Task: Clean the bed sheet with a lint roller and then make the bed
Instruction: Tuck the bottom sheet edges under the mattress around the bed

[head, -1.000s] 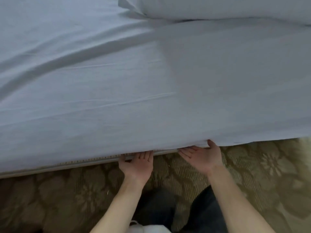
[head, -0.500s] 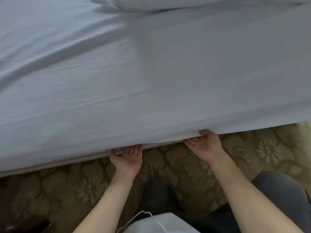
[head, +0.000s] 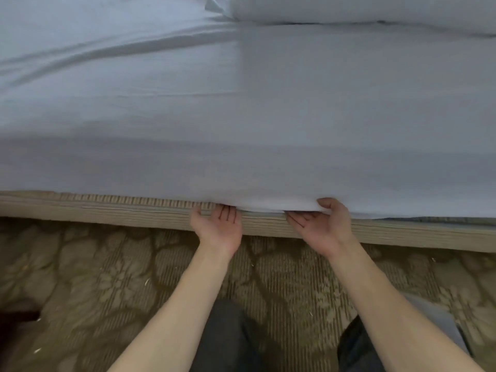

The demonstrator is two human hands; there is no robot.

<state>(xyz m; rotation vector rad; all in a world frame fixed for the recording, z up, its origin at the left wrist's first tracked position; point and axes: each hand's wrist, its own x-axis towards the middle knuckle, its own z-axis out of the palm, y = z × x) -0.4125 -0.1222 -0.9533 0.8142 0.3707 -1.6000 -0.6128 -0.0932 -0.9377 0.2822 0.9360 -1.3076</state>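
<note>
White cotton bed sheet (head: 241, 116) spread across upper frame, edge at lower centre | left hand (head: 218, 230), palm up, has pushed straight fingers deeper beneath that edge, apparently tucking | right hand (head: 320, 229) pinches edge, thumb on top | bed-making seems under way

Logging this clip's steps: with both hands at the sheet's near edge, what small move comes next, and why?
Probably tuck the sheet in above the bed frame: the left hand has fingers under its edge, the right hand pinches it, and it hangs loose there.
</note>
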